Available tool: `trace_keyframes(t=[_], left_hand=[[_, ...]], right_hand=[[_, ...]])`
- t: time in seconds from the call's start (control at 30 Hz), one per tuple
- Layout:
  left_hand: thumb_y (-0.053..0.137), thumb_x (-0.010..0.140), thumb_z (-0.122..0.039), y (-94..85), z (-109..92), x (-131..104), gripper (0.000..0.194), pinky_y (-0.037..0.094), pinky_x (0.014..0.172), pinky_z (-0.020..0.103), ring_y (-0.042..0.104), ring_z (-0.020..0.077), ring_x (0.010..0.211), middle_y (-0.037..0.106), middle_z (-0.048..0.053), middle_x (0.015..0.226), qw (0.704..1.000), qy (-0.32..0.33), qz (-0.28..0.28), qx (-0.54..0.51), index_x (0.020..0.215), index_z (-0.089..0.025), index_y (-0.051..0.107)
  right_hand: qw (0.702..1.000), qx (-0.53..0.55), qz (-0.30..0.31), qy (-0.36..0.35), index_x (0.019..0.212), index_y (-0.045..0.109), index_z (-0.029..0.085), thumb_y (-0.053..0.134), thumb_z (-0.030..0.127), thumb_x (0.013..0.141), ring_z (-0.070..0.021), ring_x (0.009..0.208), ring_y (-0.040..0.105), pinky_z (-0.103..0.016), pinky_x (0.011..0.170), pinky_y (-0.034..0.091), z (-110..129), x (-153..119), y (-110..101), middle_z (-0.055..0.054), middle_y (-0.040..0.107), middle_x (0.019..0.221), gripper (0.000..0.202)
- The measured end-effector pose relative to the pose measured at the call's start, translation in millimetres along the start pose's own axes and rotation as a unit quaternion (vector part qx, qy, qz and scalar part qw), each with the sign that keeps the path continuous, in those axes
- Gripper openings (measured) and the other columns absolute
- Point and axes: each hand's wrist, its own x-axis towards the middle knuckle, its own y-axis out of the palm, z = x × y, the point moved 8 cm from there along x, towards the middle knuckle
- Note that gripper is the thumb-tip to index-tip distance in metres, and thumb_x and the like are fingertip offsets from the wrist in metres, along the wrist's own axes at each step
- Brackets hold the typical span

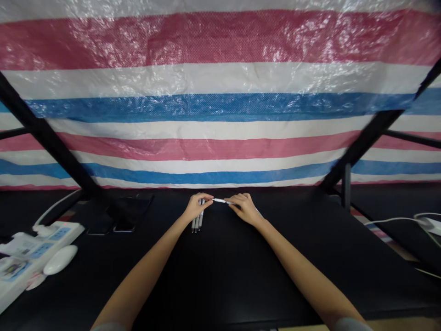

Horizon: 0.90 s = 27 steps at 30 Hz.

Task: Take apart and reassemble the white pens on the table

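Note:
A white pen (219, 200) is held level between my two hands above the black table. The fingertips of my left hand (197, 207) pinch its left end. My right hand (245, 209) grips the other end, its fingers closed and partly hiding the pen. Just below my left hand, several pale grey pens (196, 223) lie side by side on the table, their upper parts partly covered by that hand. A thin light object (259, 213) shows at the edge of my right hand; its kind is unclear.
At the left stands a white power strip (41, 250) with plugs in it, beside a white computer mouse (61, 260). Dark phone-like devices (124, 225) lie behind them. Black frame bars slant on both sides before a striped sheet (220, 149). White cables (392, 219) run at the right.

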Motion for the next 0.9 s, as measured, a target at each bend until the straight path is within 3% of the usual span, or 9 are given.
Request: trace_keyframes(t=[0.13,0.3,0.37,0.53,0.7,0.9], left_hand=[[0.063,0.076,-0.028,0.2,-1,1,0.012,0.046,0.073,0.03,0.061,0.0182,0.077,0.07,0.004,0.079,1.0,0.005,0.003,0.004,0.08,-0.019,0.07],[0.063,0.075,-0.031,-4.4,8,2,0.015,0.047,0.073,0.03,0.061,0.0183,0.076,0.068,0.005,0.078,0.999,-0.015,-0.031,-0.039,0.077,-0.017,0.068],[0.062,0.075,-0.031,-5.2,13,2,0.016,0.047,0.074,0.03,0.061,0.0183,0.075,0.068,0.005,0.078,0.998,-0.022,-0.039,-0.043,0.078,-0.017,0.067],[0.06,0.077,-0.032,-4.8,17,4,0.016,0.045,0.077,0.031,0.059,0.0195,0.081,0.067,0.006,0.081,0.999,-0.013,-0.039,-0.015,0.078,-0.018,0.066],[0.054,0.082,-0.031,-5.2,8,4,0.018,0.042,0.084,0.033,0.059,0.02,0.088,0.066,0.006,0.085,0.999,0.021,-0.038,0.015,0.073,-0.019,0.063],[0.045,0.086,-0.035,-7.0,10,3,0.033,0.041,0.084,0.033,0.057,0.0204,0.09,0.064,0.006,0.085,0.999,0.0,-0.039,0.013,0.06,-0.018,0.057]], right_hand=[[0.999,0.039,-0.015,0.009,0.11,0.062,0.026,0.05,0.03,0.089,-0.0187,0.086,0.059,-0.035,0.082,0.032,-6,1,0,-0.005,0.069,0.096,0.024],[0.984,0.137,-0.067,0.089,0.093,0.066,0.021,0.065,0.042,0.075,-0.0172,0.066,0.057,-0.033,0.073,0.038,-39,2,-12,-0.002,0.064,0.068,0.027],[0.96,0.226,-0.091,0.14,0.089,0.067,0.019,0.065,0.044,0.073,-0.0165,0.063,0.055,-0.03,0.066,0.04,-58,-1,-15,-0.002,0.063,0.067,0.03],[0.876,0.41,-0.126,0.221,0.082,0.068,0.017,0.069,0.045,0.067,-0.0174,0.068,0.058,-0.031,0.069,0.043,-86,-12,-7,-0.003,0.065,0.07,0.032],[0.833,0.475,-0.147,0.243,0.078,0.068,0.018,0.074,0.041,0.062,-0.0162,0.068,0.058,-0.031,0.071,0.043,-86,-13,1,-0.002,0.065,0.068,0.028],[0.785,0.535,-0.16,0.267,0.077,0.069,0.021,0.077,0.04,0.059,-0.0152,0.071,0.058,-0.03,0.075,0.043,-73,-10,6,-0.001,0.065,0.071,0.027]])
